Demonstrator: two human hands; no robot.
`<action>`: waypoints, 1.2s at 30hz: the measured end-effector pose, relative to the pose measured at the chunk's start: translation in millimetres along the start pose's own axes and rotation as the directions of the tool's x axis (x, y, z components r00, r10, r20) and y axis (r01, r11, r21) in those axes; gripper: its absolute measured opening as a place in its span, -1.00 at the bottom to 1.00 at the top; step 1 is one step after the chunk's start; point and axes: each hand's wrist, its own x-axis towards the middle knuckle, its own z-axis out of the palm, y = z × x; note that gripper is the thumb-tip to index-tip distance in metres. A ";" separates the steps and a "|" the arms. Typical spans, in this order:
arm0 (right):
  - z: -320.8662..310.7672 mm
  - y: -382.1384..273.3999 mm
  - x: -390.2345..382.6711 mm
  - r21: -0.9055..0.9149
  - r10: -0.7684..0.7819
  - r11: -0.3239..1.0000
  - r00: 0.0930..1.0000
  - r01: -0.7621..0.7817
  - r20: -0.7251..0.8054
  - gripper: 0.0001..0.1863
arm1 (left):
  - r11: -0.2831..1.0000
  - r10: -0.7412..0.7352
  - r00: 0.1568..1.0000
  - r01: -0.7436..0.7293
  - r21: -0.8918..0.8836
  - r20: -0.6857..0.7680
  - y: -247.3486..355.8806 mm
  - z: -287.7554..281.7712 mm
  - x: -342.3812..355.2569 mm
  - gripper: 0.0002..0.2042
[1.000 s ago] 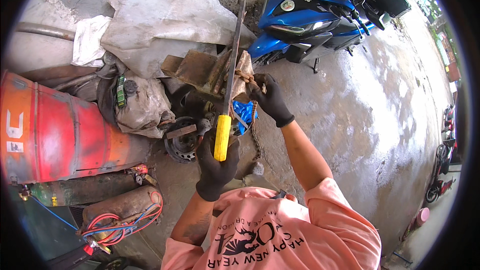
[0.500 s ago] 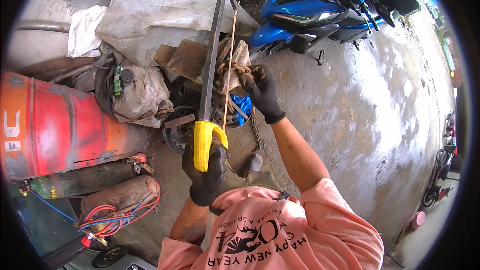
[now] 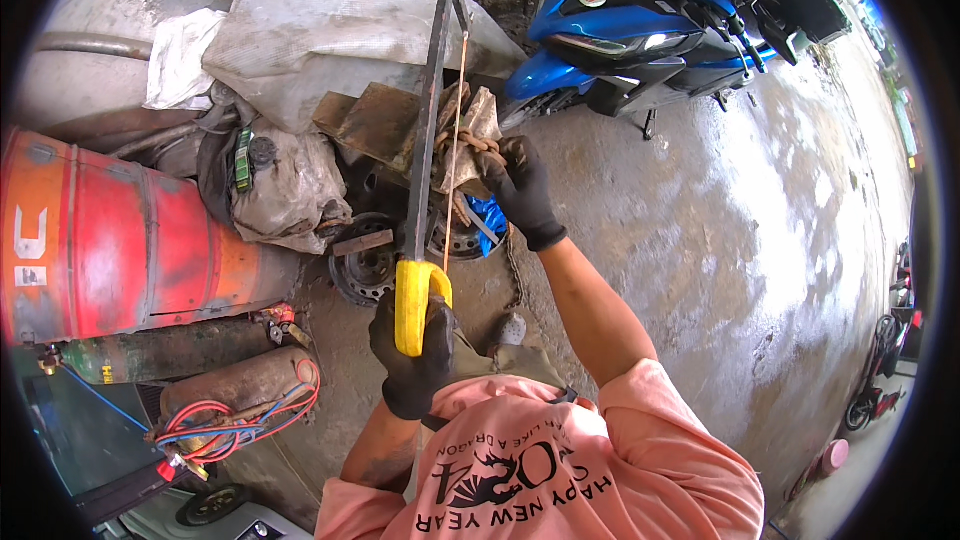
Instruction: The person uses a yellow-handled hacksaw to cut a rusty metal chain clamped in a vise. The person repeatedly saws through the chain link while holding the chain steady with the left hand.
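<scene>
My left hand, in a dark glove, is closed round the yellow handle of a hacksaw. Its dark frame points away from me, and the thin blade runs along the right side of the frame. The blade lies over or against a rusty chain on a worn wooden block; exact contact is hard to make out. At the block's right side, my gloved right hand grips the chain's end, fingertips bent round it. Wooden boards sit just left of the saw.
Wheel rims and a blue plastic bag lie below the block. A red and orange drum, a green gas cylinder and coiled hoses are at left. A blue motorcycle stands at the far right of the block.
The hacksaw and my left hand have drawn slightly back toward me. My right hand stays on the chain. The whole view has shifted a little.
</scene>
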 end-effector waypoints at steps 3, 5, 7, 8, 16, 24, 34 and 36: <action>-1.8 -4.2 0.4 -0.130 -0.142 0.982 0.990 0.141 0.002 -0.74 | 0.988 -0.029 0.998 0.036 -0.149 0.052 6.0 -0.5 3.1 -0.79; -0.3 -5.7 -1.2 -0.176 -0.198 0.965 0.980 0.195 0.000 -0.78 | 0.959 -0.094 0.994 0.104 -0.263 0.050 11.6 8.6 12.5 -0.81; 1.1 -0.9 -3.0 -0.150 -0.183 0.973 0.983 0.178 -0.021 -0.77 | 0.908 -0.142 0.990 0.138 -0.394 0.020 26.4 26.2 34.1 -0.81; 2.6 -1.6 -2.2 -0.124 -0.194 0.974 0.981 0.191 -0.014 -0.77 | 0.940 -0.109 0.994 0.092 -0.329 -0.033 24.6 32.9 44.8 -0.80; -3.4 -20.2 0.9 -0.113 -0.223 0.969 0.975 0.221 -0.003 -0.72 | 0.991 -0.083 0.996 0.079 -0.108 -0.033 33.4 -6.8 -3.7 -0.81; 5.8 -15.8 2.9 0.071 -0.141 0.987 0.990 0.141 -0.006 -0.71 | 0.868 0.346 0.934 -0.356 0.346 0.091 21.9 10.6 66.0 -0.71; -0.7 -12.1 -1.0 -0.021 -0.122 0.992 0.993 0.122 -0.008 -0.66 | 0.990 -0.099 0.991 0.089 0.107 0.086 47.7 -39.3 -22.4 -0.67; 0.4 -20.1 1.6 -0.038 -0.149 0.988 0.989 0.149 -0.003 -0.66 | 0.994 -0.102 0.992 0.098 0.050 0.074 36.5 -35.9 -20.2 -0.67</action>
